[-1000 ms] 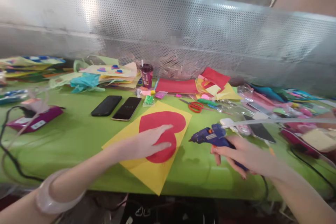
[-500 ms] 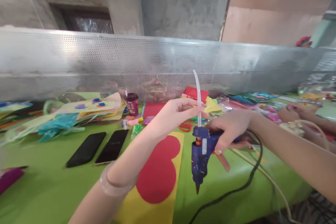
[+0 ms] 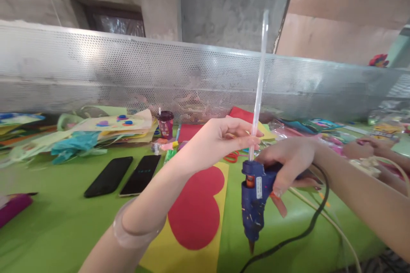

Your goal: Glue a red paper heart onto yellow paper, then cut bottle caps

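Observation:
A blue glue gun [image 3: 253,204] points nozzle down above the green table, with my right hand [image 3: 288,162] wrapped round its handle. From its top end rises a long clear glue stick [image 3: 261,72], nearly upright. My left hand [image 3: 230,136] pinches the stick between thumb and fingers just above the gun. Below my left forearm lies a red paper shape [image 3: 195,213] on a yellow sheet [image 3: 209,260]. The gun's nozzle hangs to the right of the sheet.
Two black phones [image 3: 109,176] [image 3: 141,175] lie at the left. Behind are a dark cup [image 3: 165,124], papers [image 3: 141,121], teal tissue [image 3: 75,145] and red scissors [image 3: 231,156]. A black cable [image 3: 288,241] crosses the right side. Another person's hands [image 3: 358,147] show at the far right.
The glue stick stands straighter and reaches much higher in the picture; before, it looked shorter and curved. Both hands and the gun appear slightly further right and the gun lower.

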`<state>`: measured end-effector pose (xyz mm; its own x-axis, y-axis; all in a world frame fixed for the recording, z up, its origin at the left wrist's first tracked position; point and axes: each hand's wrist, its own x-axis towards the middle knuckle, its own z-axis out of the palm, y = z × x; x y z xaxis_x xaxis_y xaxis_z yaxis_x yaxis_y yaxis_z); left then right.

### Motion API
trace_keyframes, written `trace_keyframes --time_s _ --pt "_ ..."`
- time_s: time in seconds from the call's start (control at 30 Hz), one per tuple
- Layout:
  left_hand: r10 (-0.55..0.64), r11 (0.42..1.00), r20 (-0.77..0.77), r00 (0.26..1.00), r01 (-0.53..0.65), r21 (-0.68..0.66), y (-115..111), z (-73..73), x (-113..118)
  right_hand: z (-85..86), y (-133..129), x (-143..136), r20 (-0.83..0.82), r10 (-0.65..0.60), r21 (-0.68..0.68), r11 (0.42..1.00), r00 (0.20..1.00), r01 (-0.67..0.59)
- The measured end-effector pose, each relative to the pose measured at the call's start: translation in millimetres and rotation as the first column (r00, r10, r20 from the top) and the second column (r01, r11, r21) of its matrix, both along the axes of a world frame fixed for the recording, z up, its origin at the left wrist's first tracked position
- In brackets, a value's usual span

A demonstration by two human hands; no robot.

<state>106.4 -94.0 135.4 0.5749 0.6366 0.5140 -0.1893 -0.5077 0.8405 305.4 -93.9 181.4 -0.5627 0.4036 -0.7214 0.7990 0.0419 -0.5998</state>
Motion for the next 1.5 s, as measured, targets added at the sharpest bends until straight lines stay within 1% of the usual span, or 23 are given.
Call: trace_keyframes --time_s 0.1,0.23,0.33,0.43,0.53,0.67,0.73,0.77,0.8,0.83,0.87,0.93,0.97,1.0,1.07,1.1,1.17,1.23,1.3,1.37,1.4,1.47,1.5 --pt "-0.006 1.000 -0.017 1.000 0.006 0.015 2 -1.9 2 2.4 -1 -1 0.055 -0.004 0.005 1.000 0.998 0.004" --pt "0.022 1.000 -0.032 0.999 -0.022 -0.010 2 -3.1 4 -2.0 -3 4 -0.008 -0.003 0.016 1.000 1.000 0.003" --pt "0.013 0.999 -0.054 0.998 -0.014 -0.031 2 -3.5 3 -5.5 -7 6 -0.053 -0.023 0.024 0.999 0.998 0.024" --pt "-0.009 1.000 -0.049 0.999 0.009 0.000 2 -3.9 2 -4.8 -10 3 -0.057 -0.016 0.024 1.000 0.998 0.018" --pt "-0.012 0.999 -0.039 0.999 0.013 0.039 2 -3.8 2 -2.8 -10 -2 -0.024 -0.006 0.062 0.998 1.000 0.008" --pt "0.044 0.997 -0.078 0.996 -0.039 0.065 2 -5.8 -2 -4.1 -4 -5 0.067 0.035 0.127 0.991 0.997 -0.043" --pt "0.091 0.993 -0.124 0.988 -0.081 0.084 3 -11.1 -11 -5.7 0 -4 0.098 0.066 0.149 0.986 0.993 -0.081" --pt "0.135 0.988 -0.174 0.976 -0.119 0.098 3 -15.8 -19 -6.3 2 -4 0.106 0.076 0.160 0.983 0.991 -0.093" --pt "0.187 0.980 -0.247 0.951 -0.162 0.116 4 -22.2 -29 -6.8 4 -4 0.108 0.080 0.176 0.980 0.991 -0.098" --pt "0.245 0.968 -0.346 0.906 -0.209 0.137 4 -30.5 -41 -7.1 5 -4 0.110 0.082 0.197 0.975 0.991 -0.102" --pt "0.297 0.954 -0.458 0.838 -0.242 0.175 5 -40.8 -55 -7.3 5 -4 0.114 0.083 0.215 0.971 0.990 -0.107" --pt "0.336 0.942 -0.683 0.649 -0.250 0.226 6 -66.7 -85 -8.5 4 -4 0.120 0.076 0.252 0.962 0.990 -0.104" --pt "0.342 0.939 -0.745 0.572 -0.231 0.253 7 -81.4 -99 -9.9 3 -3 0.121 0.070 0.271 0.957 0.990 -0.101" --pt "0.336 0.941 -0.786 0.519 -0.210 0.264 7 -96.5 -112 -12.0 2 -3 0.117 0.056 0.295 0.951 0.992 -0.089" --pt "0.314 0.948 -0.828 0.464 -0.196 0.249 5 -124.6 -132 -18.6 -2 0 0.100 0.009 0.338 0.940 0.995 -0.042" --pt "0.305 0.951 -0.843 0.444 -0.194 0.242 3 -136.3 -138 -23.0 -4 2 0.085 -0.028 0.364 0.931 0.996 -0.005" --pt "0.319 0.946 -0.849 0.421 -0.200 0.256 -4 -153.0 -143 -32.5 -8 9 0.054 -0.119 0.422 0.902 0.991 0.085" --pt "0.369 0.929 -0.837 0.403 -0.201 0.312 -15 -161.0 -139 -41.6 -14 18 0.028 -0.198 0.467 0.869 0.980 0.162" --pt "0.446 0.895 -0.816 0.368 -0.195 0.402 -29 -162.2 -127 -49.1 -19 30 0.041 -0.210 0.444 0.880 0.977 0.170" --pt "0.538 0.843 -0.787 0.303 -0.202 0.499 -43 -158.9 -112 -56.5 -26 46 0.040 -0.216 0.409 0.894 0.976 0.181" --pt "0.574 0.819 -0.776 0.261 -0.208 0.535 -49 -156.1 -104 -60.7 -29 54 0.026 -0.239 0.406 0.890 0.971 0.208" --pt "0.606 0.794 -0.772 0.191 -0.207 0.571 -57 -149.8 -88 -70.6 -37 71 0.010 -0.316 0.419 0.863 0.949 0.283" --pt "0.615 0.787 -0.769 0.177 -0.204 0.582 -59 -147.3 -82 -75.7 -41 80 0.002 -0.348 0.450 0.838 0.937 0.310"
